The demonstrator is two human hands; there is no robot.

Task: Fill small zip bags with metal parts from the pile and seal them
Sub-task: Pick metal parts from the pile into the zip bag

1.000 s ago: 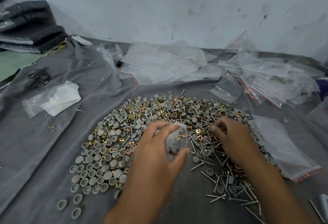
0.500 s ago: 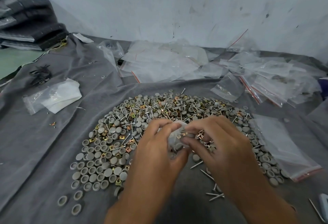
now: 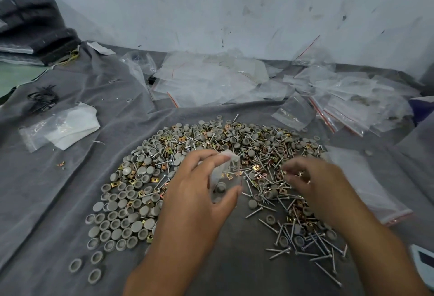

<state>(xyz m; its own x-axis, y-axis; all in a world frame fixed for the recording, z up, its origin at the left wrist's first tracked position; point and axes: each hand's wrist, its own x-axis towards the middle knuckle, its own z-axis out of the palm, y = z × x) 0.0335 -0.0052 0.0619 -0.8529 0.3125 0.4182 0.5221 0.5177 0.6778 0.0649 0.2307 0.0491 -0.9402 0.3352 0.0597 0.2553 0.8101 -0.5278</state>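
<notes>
One small zip bag [image 3: 225, 174] stands upright over the middle of the pile [image 3: 211, 173], held by the left hand [image 3: 199, 192]: the thumb presses its lower front and the fingers pinch its top edge. Through the clear plastic I make out one grey cap, one brass-coloured clip and at least one screw; anything more inside is too blurred to count. The right hand [image 3: 314, 183] hovers just beside the bag, over the right half of the pile, with fingers curled and tips drawn together. It is smeared with motion, so I cannot tell whether they pinch a part. The two hands are apart.

The pile spreads across the grey cloth [image 3: 58, 190] toward its near edge and holds three kinds of parts: round grey caps, square brass clips and silver screws, each far too many to count. Three caps lie loose near the cloth's near-left corner. One larger empty bag [image 3: 366, 183] with a red seal lies along the pile's right side, partly hidden by the right forearm. Heaps of clear bags [image 3: 234, 79] crowd the far edge, overlapping too much to number. One folded white packet [image 3: 65, 126] and one tangle of black wires [image 3: 42, 98] sit toward the left edge. A white device [image 3: 425, 258] is cut off at the near-right corner.
</notes>
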